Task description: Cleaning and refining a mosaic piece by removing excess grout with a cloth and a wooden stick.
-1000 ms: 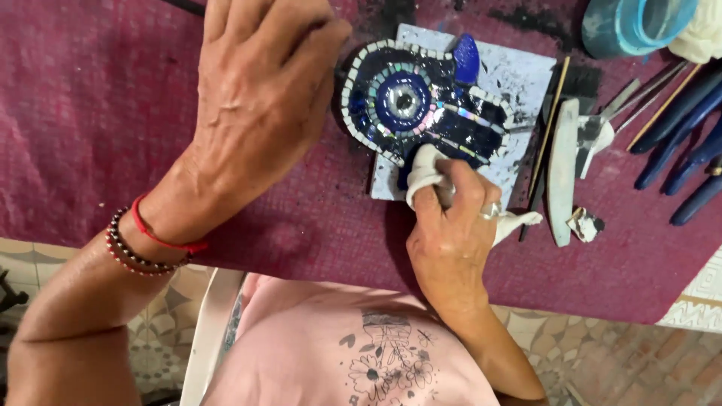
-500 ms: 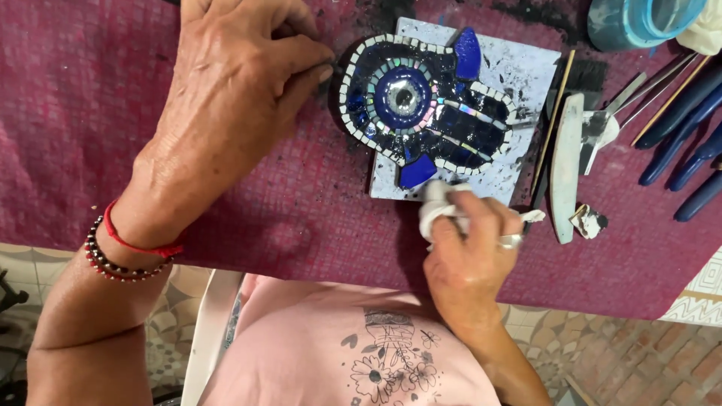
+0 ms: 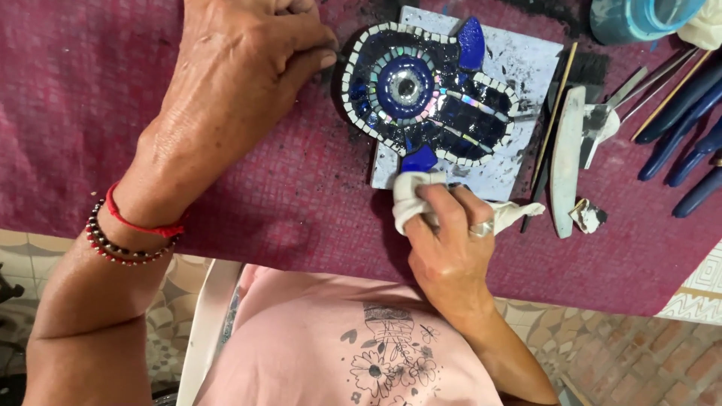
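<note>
Left hand palm-down, fingers curled, fingertips pressing toward tabletop's far edge; forearm runs from near-left corner, wrist bent. Right hand knuckles up, fingers pinched closed, wrist over near edge.

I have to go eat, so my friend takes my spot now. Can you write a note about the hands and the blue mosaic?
Left hand: steadies the mosaic's left edge, fingertips on its rim.
Right hand: holds a white cloth bunched against the mosaic's lower edge.
Blue hand-shaped mosaic: lies on a pale board on the maroon mat.
Done: tiles set; most faces look shiny.
Left: dark grit on the board and mat.
Blue-handled tools lie to the right.
</note>
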